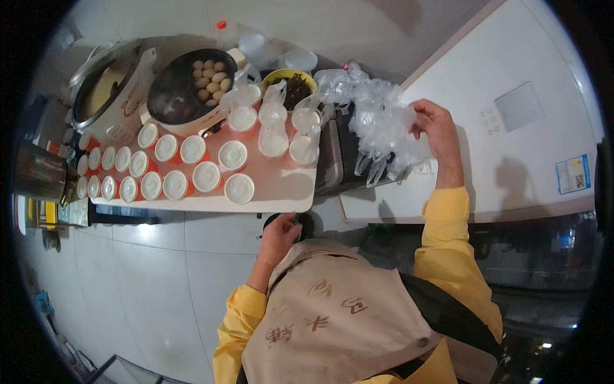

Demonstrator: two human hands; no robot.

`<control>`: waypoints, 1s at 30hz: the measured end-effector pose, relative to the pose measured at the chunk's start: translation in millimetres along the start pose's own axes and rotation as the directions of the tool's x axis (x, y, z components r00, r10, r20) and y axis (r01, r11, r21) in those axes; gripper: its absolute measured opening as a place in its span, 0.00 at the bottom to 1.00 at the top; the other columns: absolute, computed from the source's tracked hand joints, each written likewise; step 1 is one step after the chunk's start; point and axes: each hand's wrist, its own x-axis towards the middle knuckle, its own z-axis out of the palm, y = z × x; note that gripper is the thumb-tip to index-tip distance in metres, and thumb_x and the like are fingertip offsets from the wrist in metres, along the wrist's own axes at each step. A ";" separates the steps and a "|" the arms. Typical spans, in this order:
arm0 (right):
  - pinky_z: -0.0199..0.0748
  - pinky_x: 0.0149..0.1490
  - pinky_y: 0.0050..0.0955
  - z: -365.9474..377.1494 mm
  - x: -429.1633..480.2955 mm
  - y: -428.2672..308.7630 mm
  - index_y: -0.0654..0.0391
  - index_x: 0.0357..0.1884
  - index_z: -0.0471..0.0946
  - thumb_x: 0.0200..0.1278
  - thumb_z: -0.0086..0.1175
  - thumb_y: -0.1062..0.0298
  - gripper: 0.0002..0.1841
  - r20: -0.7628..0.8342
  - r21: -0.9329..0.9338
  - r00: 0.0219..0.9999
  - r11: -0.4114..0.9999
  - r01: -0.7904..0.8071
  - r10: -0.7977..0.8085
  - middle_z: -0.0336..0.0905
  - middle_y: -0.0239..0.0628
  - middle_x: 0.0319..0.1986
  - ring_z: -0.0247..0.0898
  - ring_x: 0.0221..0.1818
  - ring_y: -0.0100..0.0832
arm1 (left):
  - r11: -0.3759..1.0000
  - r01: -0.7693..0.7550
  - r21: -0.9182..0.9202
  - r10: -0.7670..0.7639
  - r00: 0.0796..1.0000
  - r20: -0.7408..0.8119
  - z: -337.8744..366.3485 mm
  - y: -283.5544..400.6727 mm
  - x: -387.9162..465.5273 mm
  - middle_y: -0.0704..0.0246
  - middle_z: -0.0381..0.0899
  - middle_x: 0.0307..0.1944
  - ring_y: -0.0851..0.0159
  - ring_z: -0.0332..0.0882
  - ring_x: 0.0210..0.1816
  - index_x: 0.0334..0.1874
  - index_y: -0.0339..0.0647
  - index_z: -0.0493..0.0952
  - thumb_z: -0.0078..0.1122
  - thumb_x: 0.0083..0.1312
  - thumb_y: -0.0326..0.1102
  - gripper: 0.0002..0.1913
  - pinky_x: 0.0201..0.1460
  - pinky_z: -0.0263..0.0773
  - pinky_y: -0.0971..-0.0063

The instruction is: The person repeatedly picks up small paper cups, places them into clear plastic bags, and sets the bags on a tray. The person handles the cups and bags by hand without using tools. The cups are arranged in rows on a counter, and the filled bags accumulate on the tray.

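Observation:
My right hand (434, 127) reaches to the right side of a heap of clear plastic bags (381, 120); its fingers are at the bags' edge, and whether they pinch one cannot be told. My left hand (280, 237) is held low before my apron, just off the table's near edge, with fingers bent and nothing visible in it. Many lidded red and white cups (239, 188) stand in rows on the white table (283, 201). Several cups at the back right are in clear plastic bags (273, 120), their tops gathered upward.
Behind the cups stand an open cooker (115, 91) with pale contents, a steaming pot (168, 103) holding eggs, and a yellow bowl (271, 77) of dark food. A red-capped bottle (221, 29) is by the wall. A dark container (328, 153) lies beneath the bag heap.

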 end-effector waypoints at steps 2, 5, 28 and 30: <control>0.76 0.34 0.24 15.1 -24.7 19.0 0.63 0.45 0.84 0.69 0.59 0.72 0.08 0.069 0.307 0.995 0.951 0.041 -0.065 0.84 0.33 0.35 0.79 0.32 0.25 | 0.989 -0.018 -0.146 0.016 1.000 -0.013 -11.6 32.4 -0.6 0.66 0.84 0.35 0.70 0.79 0.37 0.62 0.29 0.78 0.67 0.71 0.35 0.21 0.44 0.76 0.74; 0.83 0.38 0.27 55.4 -56.4 36.4 0.61 0.46 0.85 0.70 0.58 0.72 0.08 0.105 0.597 0.994 0.799 -0.074 0.014 0.86 0.36 0.39 0.83 0.36 0.27 | 0.940 -0.080 -0.330 0.065 0.996 -0.058 -30.3 80.6 -7.8 0.69 0.83 0.38 0.72 0.78 0.38 0.63 0.28 0.77 0.65 0.73 0.35 0.21 0.44 0.75 0.77; 0.68 0.53 0.17 204.7 -110.7 63.6 0.58 0.45 0.84 0.73 0.61 0.72 0.04 0.298 0.412 0.943 0.911 0.011 -0.146 0.79 0.23 0.41 0.71 0.44 0.17 | 0.989 -0.144 0.038 0.149 0.963 -0.225 -39.2 112.5 -43.2 0.63 0.80 0.42 0.67 0.78 0.31 0.73 0.40 0.71 0.67 0.62 0.31 0.33 0.41 0.78 0.72; 0.68 0.53 0.17 208.6 -115.2 66.8 0.58 0.45 0.83 0.73 0.61 0.72 0.04 0.240 0.387 0.962 0.922 0.027 -0.129 0.78 0.23 0.41 0.70 0.44 0.16 | 0.988 -0.115 0.105 0.138 0.959 -0.248 -35.3 109.1 -38.9 0.64 0.80 0.39 0.67 0.78 0.31 0.72 0.40 0.71 0.67 0.62 0.30 0.33 0.41 0.77 0.72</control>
